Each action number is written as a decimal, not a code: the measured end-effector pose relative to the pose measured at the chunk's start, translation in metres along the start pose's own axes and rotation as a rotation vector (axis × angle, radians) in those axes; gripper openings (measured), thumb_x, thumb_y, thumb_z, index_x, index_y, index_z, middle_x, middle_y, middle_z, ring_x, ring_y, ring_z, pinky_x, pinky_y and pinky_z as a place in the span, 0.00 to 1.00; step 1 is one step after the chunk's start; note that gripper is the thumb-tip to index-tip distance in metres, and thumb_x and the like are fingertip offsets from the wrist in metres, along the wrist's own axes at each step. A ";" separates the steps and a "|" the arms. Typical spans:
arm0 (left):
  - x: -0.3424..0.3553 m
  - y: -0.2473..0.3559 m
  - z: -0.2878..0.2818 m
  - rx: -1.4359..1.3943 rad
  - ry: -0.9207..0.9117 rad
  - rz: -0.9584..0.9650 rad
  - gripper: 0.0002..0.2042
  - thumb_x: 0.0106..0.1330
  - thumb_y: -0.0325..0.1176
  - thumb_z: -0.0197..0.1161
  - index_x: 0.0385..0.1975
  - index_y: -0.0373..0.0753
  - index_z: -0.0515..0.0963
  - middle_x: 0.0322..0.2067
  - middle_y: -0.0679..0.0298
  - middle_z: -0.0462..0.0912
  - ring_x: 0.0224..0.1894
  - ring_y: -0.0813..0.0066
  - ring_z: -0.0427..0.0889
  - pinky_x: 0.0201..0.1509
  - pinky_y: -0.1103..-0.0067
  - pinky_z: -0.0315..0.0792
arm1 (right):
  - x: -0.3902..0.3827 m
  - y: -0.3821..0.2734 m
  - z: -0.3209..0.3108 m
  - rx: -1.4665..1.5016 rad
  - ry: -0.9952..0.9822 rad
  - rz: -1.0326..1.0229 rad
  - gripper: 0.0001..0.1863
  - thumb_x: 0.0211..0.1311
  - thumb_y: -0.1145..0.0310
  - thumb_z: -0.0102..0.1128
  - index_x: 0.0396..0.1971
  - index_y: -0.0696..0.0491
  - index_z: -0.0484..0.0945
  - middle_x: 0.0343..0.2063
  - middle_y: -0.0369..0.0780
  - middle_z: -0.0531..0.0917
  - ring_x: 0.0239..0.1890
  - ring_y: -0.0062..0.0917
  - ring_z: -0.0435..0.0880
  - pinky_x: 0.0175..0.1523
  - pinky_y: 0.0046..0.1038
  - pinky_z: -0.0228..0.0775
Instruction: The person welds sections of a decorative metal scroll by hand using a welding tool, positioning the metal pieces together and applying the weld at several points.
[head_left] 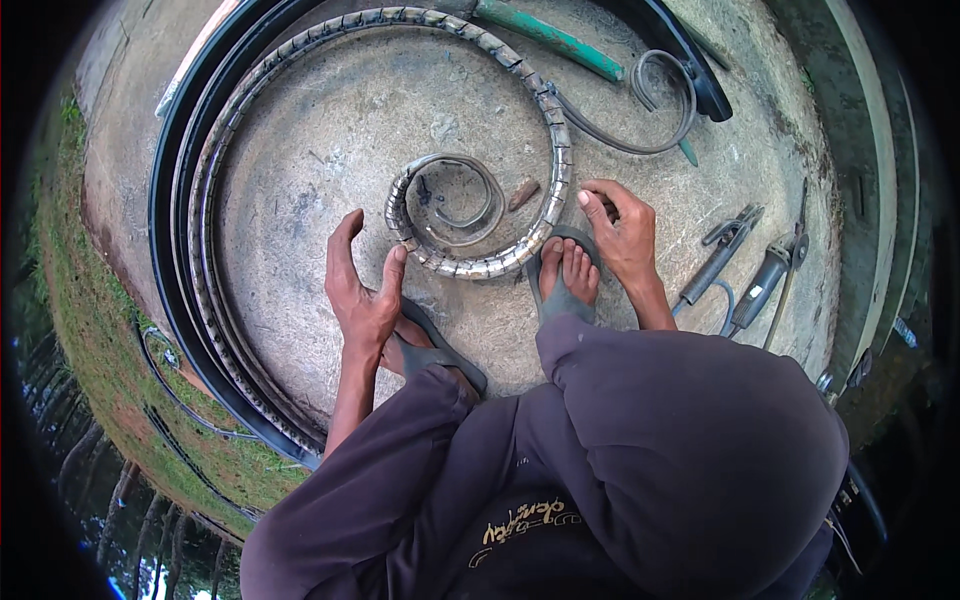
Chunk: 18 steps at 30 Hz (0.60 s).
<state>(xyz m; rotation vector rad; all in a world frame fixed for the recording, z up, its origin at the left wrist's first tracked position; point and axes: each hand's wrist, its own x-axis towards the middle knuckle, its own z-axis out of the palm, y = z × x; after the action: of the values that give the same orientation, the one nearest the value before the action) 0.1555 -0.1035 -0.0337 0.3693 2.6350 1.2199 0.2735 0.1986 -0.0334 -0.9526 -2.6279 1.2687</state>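
Observation:
A long metal strip with dark crosswise cuts (465,22) lies curled in a spiral on the concrete, its smaller inner coil (398,205) near my feet. My left hand (365,295) is open at the lower left of that coil, thumb and forefinger spread. The thumb tip is close to the strip; I cannot tell whether it touches. To the right of the spiral, my right hand (622,235) holds nothing, its thumb and forefinger apart and the other fingers curled. A small brown piece (523,194) lies inside the spiral.
A black curved channel (165,240) wraps around the left side. A green pipe-like handle (550,38) and a thin curled grey strip (640,150) lie at the far side. An electrode holder (715,262) and an angle grinder (765,285) with cables rest at right. Grass (95,290) borders the concrete.

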 end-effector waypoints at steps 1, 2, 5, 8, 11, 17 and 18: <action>0.002 -0.001 0.000 0.017 -0.032 0.045 0.31 0.61 0.39 0.73 0.64 0.37 0.71 0.60 0.46 0.76 0.62 0.50 0.76 0.67 0.61 0.69 | 0.000 0.002 0.003 0.019 -0.017 -0.007 0.12 0.66 0.66 0.68 0.43 0.58 0.86 0.30 0.42 0.88 0.31 0.21 0.86 0.38 0.25 0.77; 0.004 0.001 0.001 0.019 -0.033 0.047 0.31 0.61 0.39 0.73 0.64 0.37 0.71 0.60 0.46 0.76 0.62 0.50 0.76 0.67 0.61 0.69 | 0.000 0.002 0.005 0.022 -0.015 -0.006 0.12 0.66 0.66 0.68 0.43 0.58 0.86 0.30 0.42 0.88 0.31 0.21 0.86 0.38 0.25 0.77; 0.014 0.010 0.003 0.085 -0.131 0.222 0.42 0.57 0.50 0.75 0.70 0.42 0.66 0.70 0.47 0.63 0.70 0.44 0.66 0.71 0.55 0.63 | 0.001 0.000 0.011 0.067 -0.013 0.017 0.13 0.66 0.64 0.68 0.44 0.58 0.86 0.30 0.41 0.88 0.32 0.20 0.86 0.38 0.24 0.76; 0.026 0.021 0.012 0.211 -0.196 0.370 0.47 0.54 0.59 0.74 0.73 0.46 0.64 0.73 0.47 0.57 0.73 0.42 0.60 0.74 0.50 0.54 | 0.000 0.001 0.017 0.178 -0.028 0.017 0.18 0.67 0.59 0.68 0.44 0.60 0.84 0.29 0.44 0.88 0.31 0.22 0.86 0.36 0.27 0.78; 0.042 0.043 0.023 0.337 -0.252 0.427 0.51 0.49 0.66 0.73 0.74 0.53 0.62 0.75 0.46 0.52 0.75 0.40 0.54 0.75 0.48 0.50 | -0.001 0.004 0.020 0.233 -0.198 0.203 0.17 0.69 0.58 0.66 0.42 0.59 0.84 0.27 0.36 0.84 0.29 0.16 0.79 0.34 0.21 0.70; 0.054 0.047 0.040 0.412 -0.377 0.418 0.51 0.45 0.61 0.76 0.73 0.55 0.63 0.73 0.45 0.57 0.72 0.40 0.59 0.75 0.53 0.54 | -0.007 0.012 0.030 0.324 -0.170 0.181 0.20 0.68 0.55 0.67 0.39 0.61 0.82 0.21 0.38 0.81 0.25 0.17 0.77 0.32 0.26 0.71; 0.054 0.049 0.041 0.411 -0.388 0.443 0.51 0.45 0.61 0.76 0.73 0.55 0.63 0.73 0.45 0.57 0.72 0.40 0.59 0.75 0.53 0.54 | -0.010 0.011 0.028 0.341 -0.127 0.154 0.20 0.67 0.55 0.68 0.40 0.61 0.82 0.22 0.39 0.82 0.26 0.18 0.79 0.34 0.26 0.73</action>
<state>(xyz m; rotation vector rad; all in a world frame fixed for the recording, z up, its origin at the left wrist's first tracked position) 0.1230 -0.0270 -0.0271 1.1788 2.5035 0.5939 0.2781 0.1786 -0.0580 -1.0584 -2.3451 1.7954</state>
